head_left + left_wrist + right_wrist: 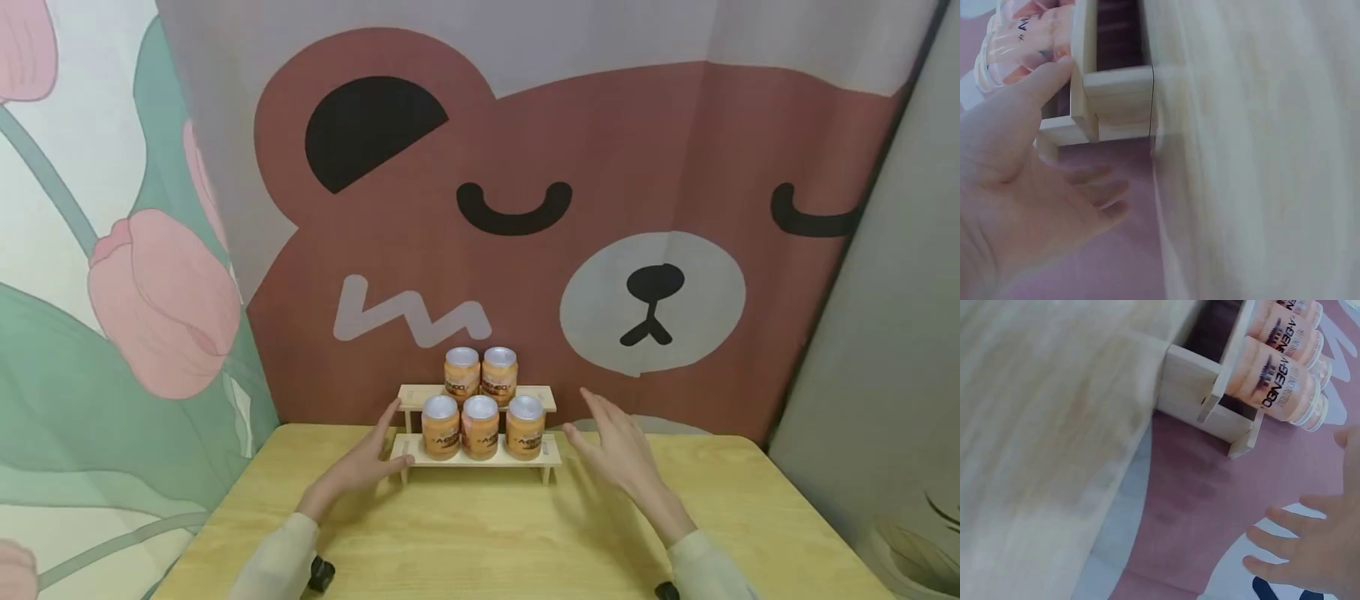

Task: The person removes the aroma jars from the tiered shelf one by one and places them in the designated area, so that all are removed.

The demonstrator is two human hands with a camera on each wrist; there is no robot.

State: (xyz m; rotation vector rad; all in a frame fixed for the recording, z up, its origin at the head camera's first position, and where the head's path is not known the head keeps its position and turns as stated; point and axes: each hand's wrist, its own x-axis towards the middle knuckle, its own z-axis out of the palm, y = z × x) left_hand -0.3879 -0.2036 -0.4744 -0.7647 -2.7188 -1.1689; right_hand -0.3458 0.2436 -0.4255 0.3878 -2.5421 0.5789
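Observation:
A two-step light wooden rack stands at the back of the table. Its upper step bears two orange cans with silvery lids; three more, including the middle can, line the lower step. My left hand is beside the rack's left end, fingers extended and thumb spread. In the left wrist view its thumb overlaps the lower step's edge near a can; whether it touches is unclear. To the right of the rack, my right hand hovers apart from it, fingers spread, holding nothing. Dark lettering shows on the nearest can in the right wrist view.
The yellow wood-grain table extends in front of the rack. Directly behind hangs a cloth with a brown bear. A tulip-patterned cloth covers the left side, and a plant is at the lower right.

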